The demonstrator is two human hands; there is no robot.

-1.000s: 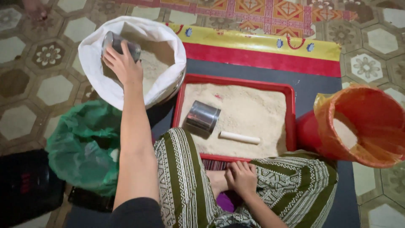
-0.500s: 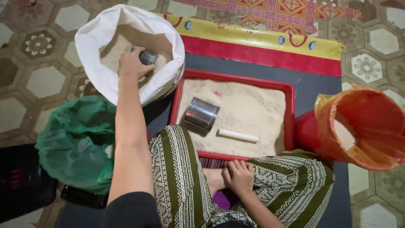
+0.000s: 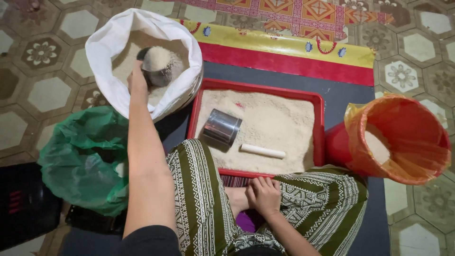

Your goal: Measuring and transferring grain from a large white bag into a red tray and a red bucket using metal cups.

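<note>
We take the red tray (image 3: 327, 124) as our landmark; it lies on a dark mat (image 3: 341, 95) on the tiled floor (image 3: 47, 90), filled with pale rice.

Left hand (image 3: 137, 81): up and to the left of the tray, inside the mouth of a white sack (image 3: 106, 52). Its fingers are closed on a small metal cup (image 3: 159, 71), heaped with rice. The cup sits above the rice in the sack; we cannot tell whether its base touches the rice. The fingertips are hidden behind the cup, and only the back of the hand and the thumb side show.

Right hand (image 3: 265, 195): just below the tray's near edge, resting on the person's foot (image 3: 237, 199) between the knees. Fingers curled loosely, holding nothing that we can make out; the palm side is hidden.

In the tray: a metal can (image 3: 222, 127) on its side in the left half, partly sunk in the rice, and a white stick-like piece (image 3: 262, 151) lying right of and below the can. What the stick is we cannot tell.

Right of the tray: a red bucket (image 3: 336, 144) lined with an orange bag (image 3: 403, 137), tilted toward the camera, with some rice at the bottom. Most of the bucket wall is covered by the bag.

Left of and below the tray: a crumpled green plastic bag (image 3: 76, 156), contents not visible. Further left a dark object (image 3: 23, 204) is cut off by the frame edge.

Patterned green trousers (image 3: 204, 199) cover the tray's near left corner.
</note>
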